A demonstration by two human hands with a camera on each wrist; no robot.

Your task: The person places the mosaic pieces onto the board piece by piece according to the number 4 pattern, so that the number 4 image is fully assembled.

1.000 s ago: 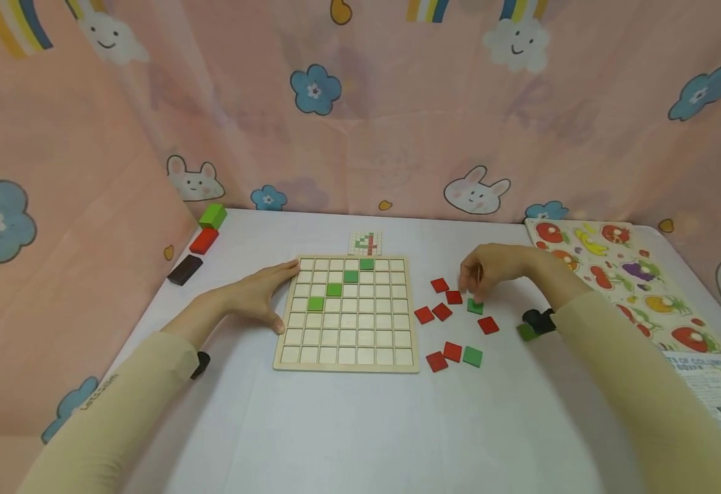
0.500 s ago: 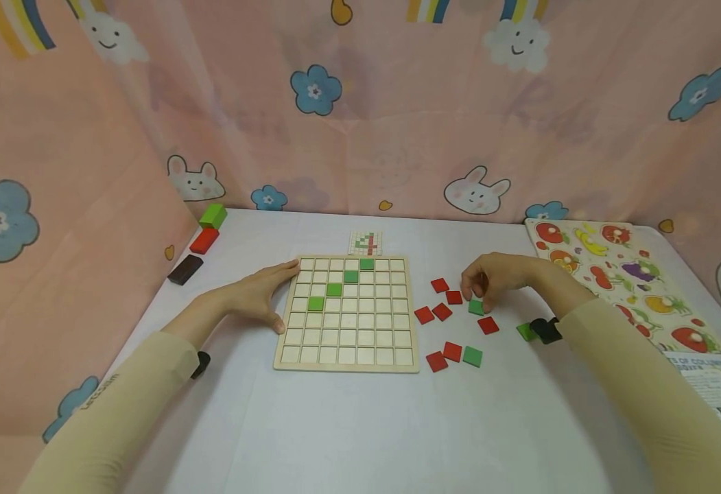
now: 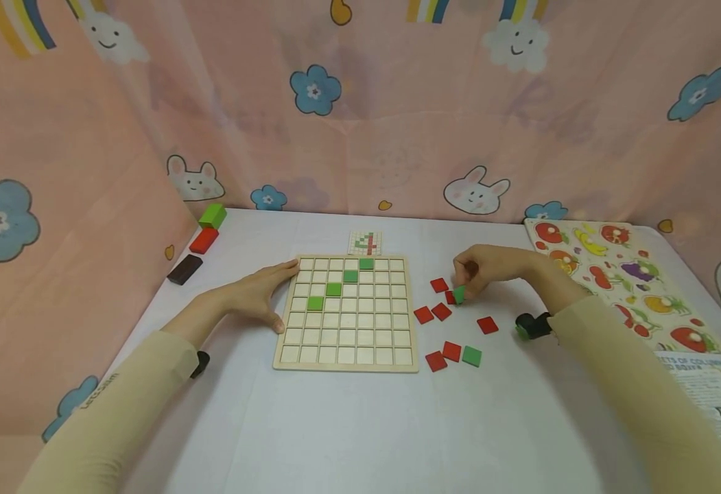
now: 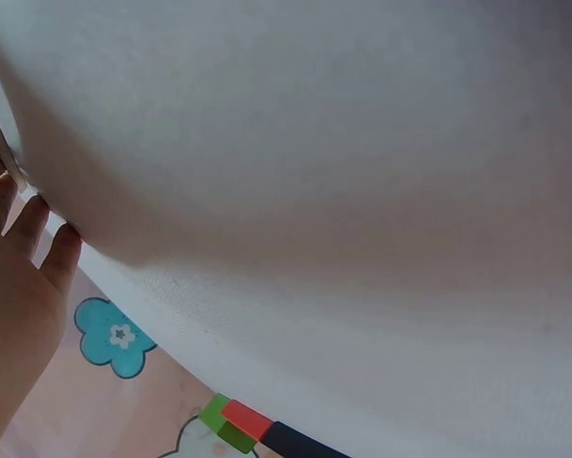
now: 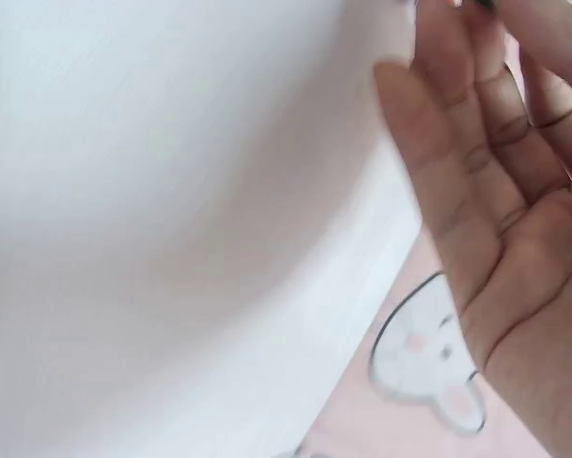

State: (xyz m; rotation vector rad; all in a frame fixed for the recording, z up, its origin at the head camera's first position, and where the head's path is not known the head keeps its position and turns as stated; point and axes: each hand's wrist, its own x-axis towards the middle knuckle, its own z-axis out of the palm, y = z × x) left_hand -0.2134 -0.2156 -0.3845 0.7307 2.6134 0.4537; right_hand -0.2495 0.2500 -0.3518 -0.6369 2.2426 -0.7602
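While the left hand (image 3: 258, 295) rests at the left edge of the gridded board (image 3: 348, 355), its grip apart, the right hand (image 3: 486, 265) has its grip pinched on a green tile (image 3: 459, 295), tilted near the red tiles (image 3: 441, 312) to the board's right. Four green squares (image 3: 333, 289) fill a diagonal of cells, and a small patterned card (image 3: 365, 243) lies just beyond the board on the worktop (image 3: 335, 432).

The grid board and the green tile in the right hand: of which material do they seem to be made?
Grid board: probably wood with a smooth, matt finish, judging by its pale beige colour and stiff, flat frame.
Green tile: perhaps painted wood or plastic; it looks rigid and evenly coloured, but is too small in view to tell which.
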